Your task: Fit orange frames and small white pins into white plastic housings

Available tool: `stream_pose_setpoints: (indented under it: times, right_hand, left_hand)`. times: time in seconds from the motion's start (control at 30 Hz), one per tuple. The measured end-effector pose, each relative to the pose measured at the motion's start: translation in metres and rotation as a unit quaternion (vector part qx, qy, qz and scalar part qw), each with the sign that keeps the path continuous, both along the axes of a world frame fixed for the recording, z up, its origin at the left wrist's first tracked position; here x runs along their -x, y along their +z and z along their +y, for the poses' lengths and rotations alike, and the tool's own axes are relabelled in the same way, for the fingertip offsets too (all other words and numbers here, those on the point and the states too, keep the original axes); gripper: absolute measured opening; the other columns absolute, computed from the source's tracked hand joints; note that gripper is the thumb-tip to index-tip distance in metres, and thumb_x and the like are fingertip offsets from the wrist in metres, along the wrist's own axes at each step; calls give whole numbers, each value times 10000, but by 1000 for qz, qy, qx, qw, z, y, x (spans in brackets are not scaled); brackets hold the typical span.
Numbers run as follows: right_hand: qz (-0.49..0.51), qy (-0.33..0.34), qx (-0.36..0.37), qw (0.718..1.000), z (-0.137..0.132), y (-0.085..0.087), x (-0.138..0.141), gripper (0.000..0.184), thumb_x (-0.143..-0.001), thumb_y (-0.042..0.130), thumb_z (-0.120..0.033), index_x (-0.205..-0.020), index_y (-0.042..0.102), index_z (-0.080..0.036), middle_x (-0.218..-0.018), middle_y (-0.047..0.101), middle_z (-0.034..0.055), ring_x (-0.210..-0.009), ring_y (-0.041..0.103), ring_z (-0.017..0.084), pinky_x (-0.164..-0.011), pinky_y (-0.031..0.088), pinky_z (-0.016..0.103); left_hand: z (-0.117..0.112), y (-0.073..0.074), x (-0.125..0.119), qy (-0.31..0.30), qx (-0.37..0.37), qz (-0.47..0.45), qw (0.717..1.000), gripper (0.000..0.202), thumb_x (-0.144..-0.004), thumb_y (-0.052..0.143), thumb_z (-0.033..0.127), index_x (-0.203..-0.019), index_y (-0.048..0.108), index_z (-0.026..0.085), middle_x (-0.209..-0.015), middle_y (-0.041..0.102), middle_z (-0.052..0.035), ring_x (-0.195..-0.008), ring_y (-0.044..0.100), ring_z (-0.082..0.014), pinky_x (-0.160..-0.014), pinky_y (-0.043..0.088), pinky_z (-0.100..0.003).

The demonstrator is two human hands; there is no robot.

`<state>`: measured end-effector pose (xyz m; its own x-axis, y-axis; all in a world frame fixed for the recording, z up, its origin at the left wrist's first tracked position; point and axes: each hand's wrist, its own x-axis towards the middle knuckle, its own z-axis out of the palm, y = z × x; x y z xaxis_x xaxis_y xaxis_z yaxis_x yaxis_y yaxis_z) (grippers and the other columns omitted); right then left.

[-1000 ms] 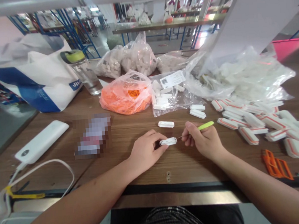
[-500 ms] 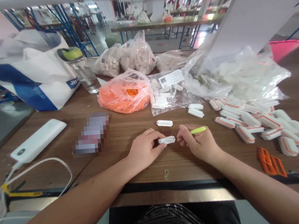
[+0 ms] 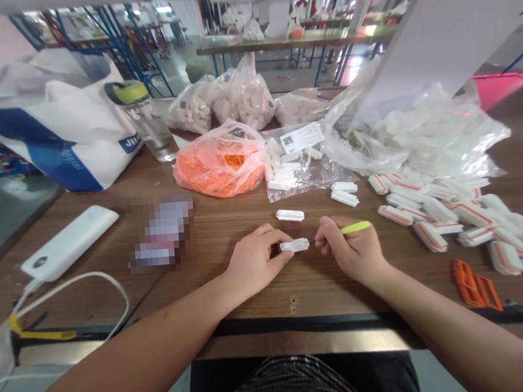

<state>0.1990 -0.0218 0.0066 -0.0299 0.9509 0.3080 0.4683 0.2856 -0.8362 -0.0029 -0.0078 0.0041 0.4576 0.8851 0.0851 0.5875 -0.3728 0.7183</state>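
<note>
Between thumb and fingers, my left hand (image 3: 256, 255) pinches one end of a small white plastic piece (image 3: 296, 245) just above the table. My right hand (image 3: 350, 246) is closed around a thin tool with a yellow-green handle (image 3: 356, 228). Its fine tip points left at the free end of the white piece; whether it touches cannot be made out. A similar white piece (image 3: 290, 215) lies on the table just beyond my hands. Two more white pieces (image 3: 345, 197) rest farther back to the right.
White pieces with orange edges (image 3: 432, 236) are heaped at the right, near orange frames (image 3: 475, 285). Behind stand a bag of orange parts (image 3: 221, 169), a clear bag of white parts (image 3: 282, 173) and a bottle (image 3: 152, 129). A white power bank (image 3: 70, 241) and blurred phone (image 3: 162, 233) lie left.
My right hand and the tool have shifted slightly right, away from the white piece. The left hand keeps its hold; the whole view has moved a little.
</note>
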Motion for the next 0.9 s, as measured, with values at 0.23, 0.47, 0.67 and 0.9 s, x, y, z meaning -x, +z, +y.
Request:
stream_pose_setpoints:
  times: [0.23, 0.47, 0.67, 0.9]
  right_hand:
    - [112, -35, 88, 989, 9, -2, 0, 498, -901, 471, -521, -589, 592, -153, -510, 604, 23, -390, 552, 95, -372, 415, 194]
    - [145, -40, 122, 981, 12, -5, 2, 551, -822, 517, -635, -575, 591, -149, -492, 601, 26, -372, 549, 96, -349, 412, 187]
    - [159, -43, 130, 978, 12, -4, 2, 549, -805, 534, -640, -568, 590, -148, -480, 601, 28, -358, 542, 96, -334, 400, 184]
    - [161, -53, 127, 977, 13, -4, 1, 540, -794, 552, -637, -563, 591, -151, -469, 599, 31, -351, 539, 104, -328, 399, 194]
  left_hand:
    - [0, 2, 0, 4, 0, 12, 1000, 142, -812, 655, 239, -949, 689, 255, -825, 575, 24, -623, 511, -108, -616, 412, -267]
    - [1, 1, 0, 3, -3, 11, 1000, 142, -811, 656, 241, -951, 684, 248, -846, 593, 19, -648, 534, -115, -622, 423, -265]
    - [0, 2, 0, 2, -2, 16, 1000, 148, -819, 648, 253, -961, 686, 251, -858, 596, 12, -657, 536, -120, -618, 423, -265]
    - [0, 3, 0, -1, -7, 14, 1000, 129, -821, 649, 247, -945, 684, 246, -840, 597, 12, -653, 539, -121, -621, 424, -270]
